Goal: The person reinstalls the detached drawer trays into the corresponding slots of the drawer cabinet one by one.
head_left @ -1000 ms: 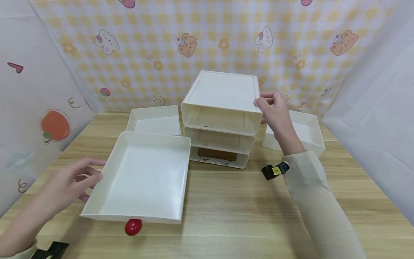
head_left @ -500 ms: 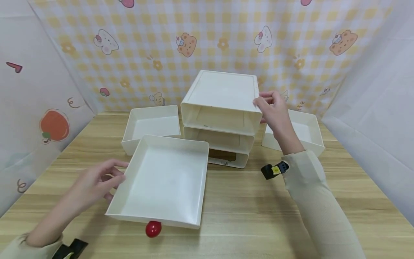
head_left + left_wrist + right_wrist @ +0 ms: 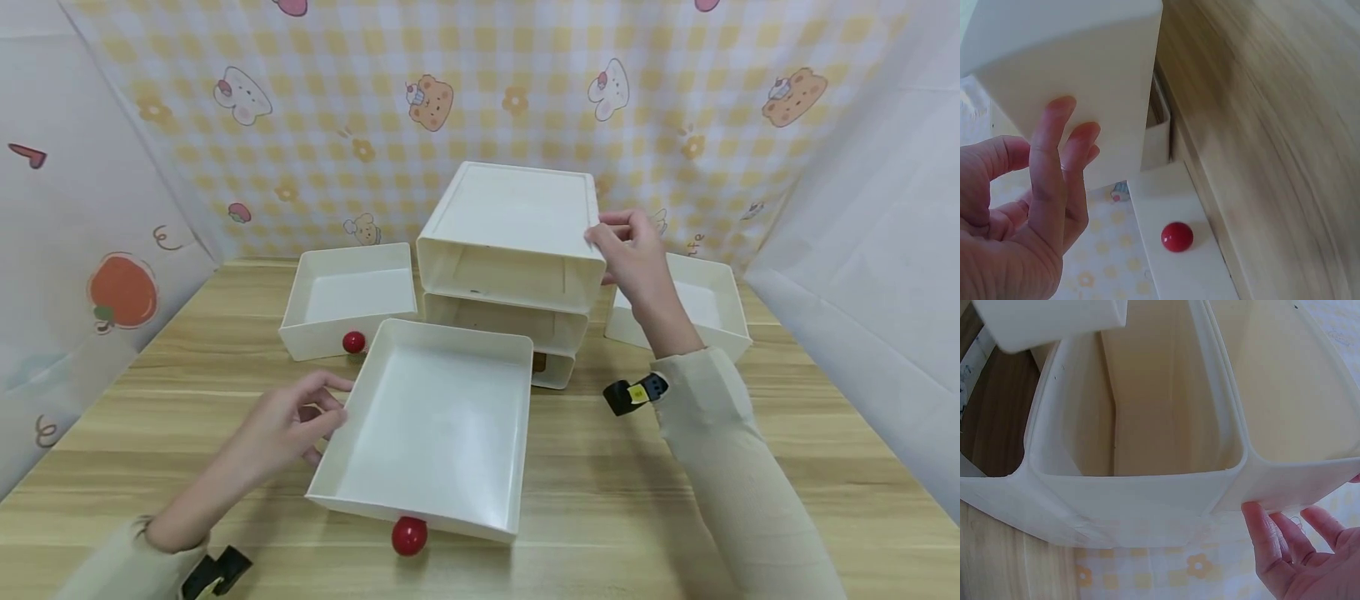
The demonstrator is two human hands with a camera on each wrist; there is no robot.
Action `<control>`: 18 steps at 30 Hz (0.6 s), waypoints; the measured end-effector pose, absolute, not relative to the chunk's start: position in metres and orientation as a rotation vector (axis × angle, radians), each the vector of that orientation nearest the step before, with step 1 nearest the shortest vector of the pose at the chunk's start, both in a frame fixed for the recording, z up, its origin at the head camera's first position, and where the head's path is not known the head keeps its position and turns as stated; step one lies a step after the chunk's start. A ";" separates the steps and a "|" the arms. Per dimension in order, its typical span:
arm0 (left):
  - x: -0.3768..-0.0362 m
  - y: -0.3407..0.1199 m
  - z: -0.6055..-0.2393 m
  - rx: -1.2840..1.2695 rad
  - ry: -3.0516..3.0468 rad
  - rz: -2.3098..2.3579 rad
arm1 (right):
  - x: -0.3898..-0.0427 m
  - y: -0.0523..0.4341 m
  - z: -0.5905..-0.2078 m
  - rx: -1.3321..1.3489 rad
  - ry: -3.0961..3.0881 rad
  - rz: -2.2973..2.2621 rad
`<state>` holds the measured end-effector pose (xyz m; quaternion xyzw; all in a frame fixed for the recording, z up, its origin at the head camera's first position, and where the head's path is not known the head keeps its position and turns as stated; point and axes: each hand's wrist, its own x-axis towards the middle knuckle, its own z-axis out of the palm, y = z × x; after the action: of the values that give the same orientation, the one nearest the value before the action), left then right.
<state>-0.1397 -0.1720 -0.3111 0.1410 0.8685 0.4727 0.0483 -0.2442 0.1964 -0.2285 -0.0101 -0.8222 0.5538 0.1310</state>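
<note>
Since the earlier frames the left hand (image 3: pixel 288 421) has carried the loose drawer (image 3: pixel 431 429) rightward and farther in, from the near-left of the desk (image 3: pixel 787 467) to just in front of the cabinet; its far edge now covers most of the lowest slot, and a second red knob (image 3: pixel 353 342) has come into sight on the far-left drawer (image 3: pixel 347 298). Left hand: fingers and thumb curled on the loose drawer's left wall, holding it; the wrist view shows fingertips (image 3: pixel 1054 134) laid flat on the white wall. Right hand (image 3: pixel 633 250): unchanged, fingers bent over the top right front corner of the cabinet (image 3: pixel 517 221), steadying it; from the right wrist view the fingers (image 3: pixel 1272 540) lie against the shell's outer edge. Loose drawer lies right of the left hand, long axis running near to far, red knob (image 3: pixel 408 535) on the near face, back end pointing at the cabinet. It is skewed a little, far end angled right. Left hand is the nearer one. Three cabinet slots stand open, stacked; something brown shows in the lowest. Another drawer (image 3: pixel 693 304) sits right of the cabinet, behind the right forearm. Open desk lies near and right.
</note>
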 end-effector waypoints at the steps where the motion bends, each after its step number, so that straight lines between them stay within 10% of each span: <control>1: -0.140 -0.170 -0.312 0.430 2.637 1.446 | -0.244 0.196 -0.229 -0.027 -2.388 1.606; 18: -0.142 -0.135 -0.323 0.445 2.501 1.484 | -0.245 0.197 -0.228 -0.025 -2.379 1.613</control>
<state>-0.1424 -0.1353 -0.3235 0.1506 0.8459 0.5018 0.0998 -0.2447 0.1966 -0.2280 -0.0085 -0.8203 0.5563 0.1330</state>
